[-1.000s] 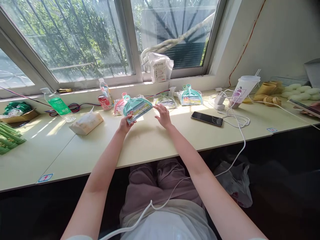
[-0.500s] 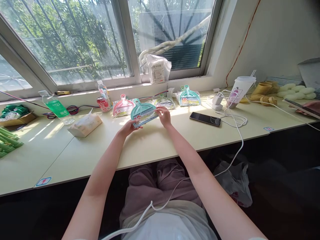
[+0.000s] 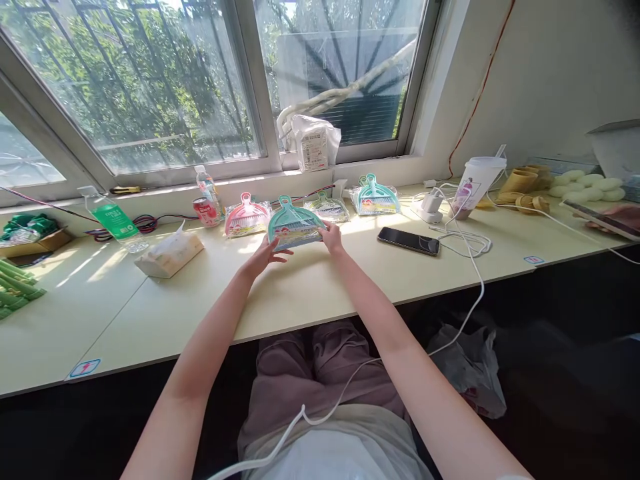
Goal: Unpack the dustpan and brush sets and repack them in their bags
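Observation:
A teal dustpan-and-brush set (image 3: pixel 296 223) in clear wrapping is tilted up above the table, its brush bristles and printed label facing me. At its lower left corner, my left hand (image 3: pixel 261 259) grips it between the thumb and the fingers reaching beneath. My right hand (image 3: pixel 331 237) pinches the right corner. Behind it lie a pink dustpan set (image 3: pixel 247 217) on the left and a green dustpan set (image 3: pixel 326 207), partly hidden. Another teal dustpan set (image 3: pixel 376 197) rests farther right, with a bit of green behind it.
A tissue pack (image 3: pixel 170 253), a green-labelled bottle (image 3: pixel 115 221) and a red can (image 3: pixel 205 212) stand to the left. On the right are a phone (image 3: pixel 409 241), a charger (image 3: pixel 430 207) with loose white cable, and a cup (image 3: pixel 477 187). Another person's hand (image 3: pixel 613 219) holds a phone at far right.
Both hands have moved the teal dustpan set slightly right and turned it more level. My left fingers are spread more beneath its lower edge.

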Motion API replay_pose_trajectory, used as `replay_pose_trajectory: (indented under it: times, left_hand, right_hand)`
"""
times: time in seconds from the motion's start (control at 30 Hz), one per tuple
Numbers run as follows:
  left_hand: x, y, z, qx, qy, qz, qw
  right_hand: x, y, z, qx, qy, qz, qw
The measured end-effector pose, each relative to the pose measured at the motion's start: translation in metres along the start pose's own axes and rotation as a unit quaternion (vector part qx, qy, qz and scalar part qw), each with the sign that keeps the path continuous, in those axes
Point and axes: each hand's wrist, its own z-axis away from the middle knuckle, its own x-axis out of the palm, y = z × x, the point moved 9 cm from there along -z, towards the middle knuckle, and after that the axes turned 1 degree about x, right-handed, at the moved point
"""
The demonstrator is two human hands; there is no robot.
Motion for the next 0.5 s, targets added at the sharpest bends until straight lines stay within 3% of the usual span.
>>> replay_pose_trajectory:
  times: [0.13,0.23,0.33,0.5]
  left_hand:
    - [0.005,0.004,-0.001,0.034,0.054,-0.057,0.996]
    - [-0.012,-0.001,-0.003,0.022,0.149,-0.063,0.987]
    - [-0.031,-0.007,-0.006,0.012,0.198,-0.054,0.979]
    - [-0.055,-0.019,-0.006,-0.030,0.236,-0.069,0.969]
  right_hand:
    - [-0.011,-0.002,0.003,0.011,0.056,-0.008,0.998]
    - [-0.007,-0.005,0.006,0.008,0.044,-0.012,0.999]
    - [0.002,-0.007,0.009,0.006,0.010,-0.013,1.000]
    - [0.026,0.001,0.016,0.021,-0.097,-0.026,0.995]
